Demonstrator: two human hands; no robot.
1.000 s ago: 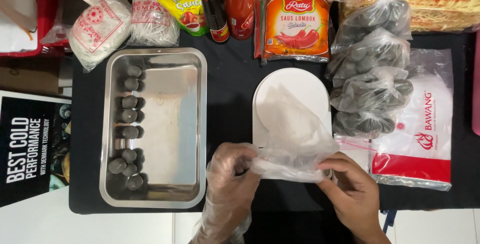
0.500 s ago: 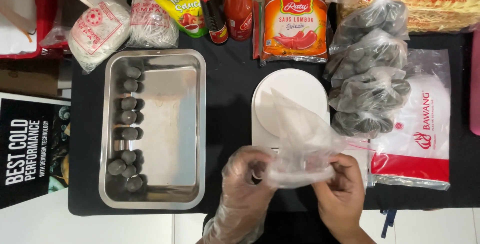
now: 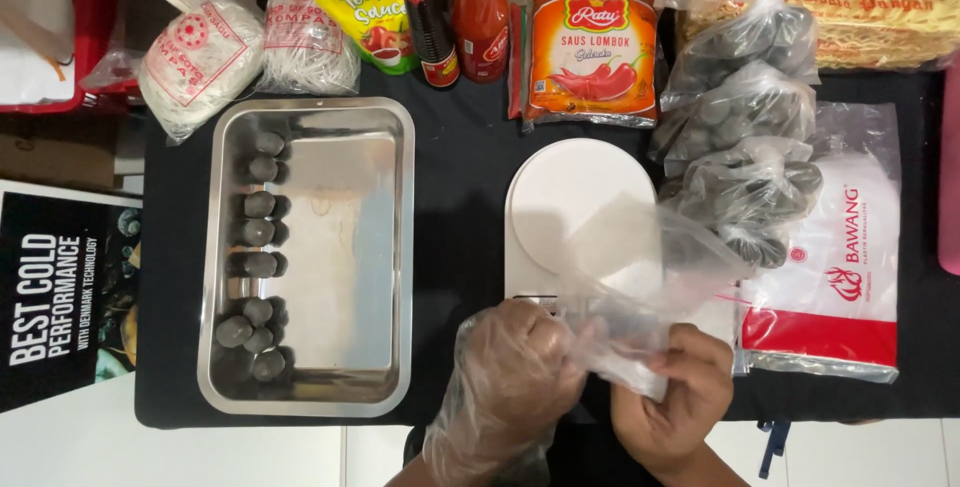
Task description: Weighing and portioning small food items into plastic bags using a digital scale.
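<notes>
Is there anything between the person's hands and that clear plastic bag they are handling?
Nothing visible. Both hands are already on the clear plastic bag: the left hand, in a thin see-through glove, grips it from the left, and the bare right hand pinches its lower edge. The bag hangs over the white scale.

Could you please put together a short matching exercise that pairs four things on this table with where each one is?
Things:
1. grey balls
2. clear plastic bag
3. white scale
4. orange sauce pack

Places:
A. at the far edge of the black mat, beyond the scale
B. between the metal tray and the filled bags of balls
C. in a column along the left wall of the metal tray
D. held by the gloved left hand and the bare right hand

Pairs: 1-C, 2-D, 3-B, 4-A
</notes>
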